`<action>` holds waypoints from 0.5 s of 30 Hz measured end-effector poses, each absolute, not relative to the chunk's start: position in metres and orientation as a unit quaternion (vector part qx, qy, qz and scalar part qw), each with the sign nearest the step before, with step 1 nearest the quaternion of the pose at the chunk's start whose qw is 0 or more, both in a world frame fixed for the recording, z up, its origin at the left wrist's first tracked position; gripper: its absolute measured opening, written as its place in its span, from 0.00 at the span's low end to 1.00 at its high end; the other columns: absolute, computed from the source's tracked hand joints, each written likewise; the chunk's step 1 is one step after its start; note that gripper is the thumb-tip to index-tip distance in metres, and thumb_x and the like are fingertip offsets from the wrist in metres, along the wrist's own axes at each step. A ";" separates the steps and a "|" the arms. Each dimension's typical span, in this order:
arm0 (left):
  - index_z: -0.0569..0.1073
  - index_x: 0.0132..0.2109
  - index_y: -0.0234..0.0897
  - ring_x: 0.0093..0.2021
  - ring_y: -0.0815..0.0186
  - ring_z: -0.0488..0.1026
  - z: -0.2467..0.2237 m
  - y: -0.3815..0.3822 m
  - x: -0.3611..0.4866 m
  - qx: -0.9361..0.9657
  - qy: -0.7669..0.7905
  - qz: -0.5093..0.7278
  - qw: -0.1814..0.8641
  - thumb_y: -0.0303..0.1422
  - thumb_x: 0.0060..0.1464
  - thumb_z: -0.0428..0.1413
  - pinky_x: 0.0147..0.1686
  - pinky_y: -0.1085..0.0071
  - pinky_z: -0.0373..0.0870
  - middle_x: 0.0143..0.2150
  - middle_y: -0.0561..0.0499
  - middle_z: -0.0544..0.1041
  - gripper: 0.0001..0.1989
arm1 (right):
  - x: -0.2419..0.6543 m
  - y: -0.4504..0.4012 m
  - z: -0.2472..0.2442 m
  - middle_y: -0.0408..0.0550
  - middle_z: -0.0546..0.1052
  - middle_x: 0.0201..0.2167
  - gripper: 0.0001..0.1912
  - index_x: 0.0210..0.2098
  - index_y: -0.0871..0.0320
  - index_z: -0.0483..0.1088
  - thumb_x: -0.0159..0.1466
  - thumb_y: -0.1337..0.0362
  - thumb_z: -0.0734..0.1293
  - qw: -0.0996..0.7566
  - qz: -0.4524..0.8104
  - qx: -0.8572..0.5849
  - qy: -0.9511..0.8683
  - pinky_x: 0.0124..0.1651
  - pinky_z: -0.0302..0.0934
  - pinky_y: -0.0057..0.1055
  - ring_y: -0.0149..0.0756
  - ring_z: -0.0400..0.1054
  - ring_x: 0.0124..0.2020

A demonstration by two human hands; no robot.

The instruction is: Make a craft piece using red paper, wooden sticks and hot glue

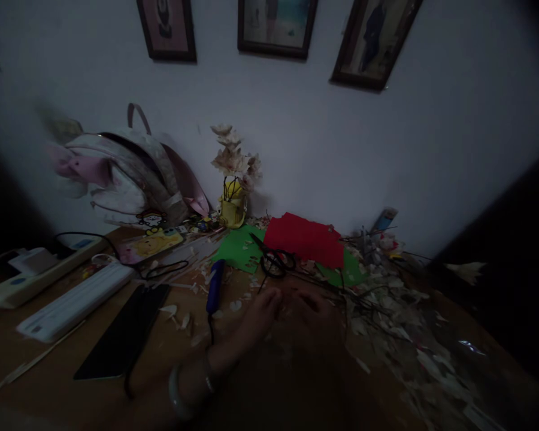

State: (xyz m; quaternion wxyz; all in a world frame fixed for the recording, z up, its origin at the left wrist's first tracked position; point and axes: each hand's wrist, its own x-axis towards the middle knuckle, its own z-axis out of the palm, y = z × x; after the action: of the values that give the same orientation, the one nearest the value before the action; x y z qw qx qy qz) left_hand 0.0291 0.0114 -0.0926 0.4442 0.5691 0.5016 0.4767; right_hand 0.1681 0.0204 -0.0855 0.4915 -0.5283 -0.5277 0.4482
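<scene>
The scene is dim. My left hand (264, 310), with bangles on its wrist, is closed with the fingertips pinched together above the table. Facing it a short way to the right, my right hand (317, 311) is also closed in a pinch. Whatever sits between the fingertips is too small and dark to name. Just beyond my hands lie black-handled scissors (276, 261), partly over red paper (305, 239) and green paper (240, 248). Left of my left hand is a blue-purple corded tool (214, 287), resembling a glue gun. Thin dark stems (368, 299) lie to the right.
Pale shreds (399, 341) cover the table's right side. A yellow vase (232, 211) with pale petal flowers (230, 157) stands by the wall. At left are a backpack (126, 173), a dark flat slab (121, 335), a white long box (76, 302) and a power strip (9, 290) with cables.
</scene>
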 end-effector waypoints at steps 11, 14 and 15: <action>0.67 0.25 0.35 0.22 0.72 0.57 -0.095 0.014 0.028 0.505 0.455 0.515 0.523 0.39 0.48 0.52 0.23 0.75 0.53 0.20 0.58 0.61 0.11 | 0.165 0.023 -0.091 0.38 0.64 0.12 0.18 0.30 0.59 0.76 0.46 0.52 0.71 0.486 0.534 -0.491 -0.487 0.18 0.46 0.24 0.25 0.53 0.14; 0.72 0.30 0.34 0.24 0.71 0.60 -0.098 0.015 0.028 0.500 0.463 0.516 0.519 0.37 0.46 0.54 0.25 0.75 0.56 0.23 0.55 0.67 0.10 | 0.163 0.023 -0.093 0.39 0.66 0.13 0.17 0.30 0.59 0.75 0.47 0.52 0.70 0.489 0.552 -0.480 -0.475 0.18 0.47 0.24 0.26 0.54 0.15; 0.73 0.31 0.34 0.25 0.70 0.62 -0.098 0.015 0.028 0.501 0.465 0.518 0.515 0.37 0.46 0.54 0.26 0.74 0.58 0.25 0.54 0.69 0.10 | 0.162 0.022 -0.094 0.39 0.67 0.15 0.17 0.31 0.59 0.75 0.47 0.52 0.70 0.492 0.556 -0.476 -0.471 0.19 0.48 0.24 0.26 0.56 0.15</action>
State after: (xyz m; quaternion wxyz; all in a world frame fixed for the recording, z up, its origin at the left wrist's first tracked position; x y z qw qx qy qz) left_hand 0.0276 0.0154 -0.0982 0.5152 0.5005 0.4646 0.5179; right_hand 0.1623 0.0224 -0.0945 0.4919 -0.4762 -0.4711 0.5561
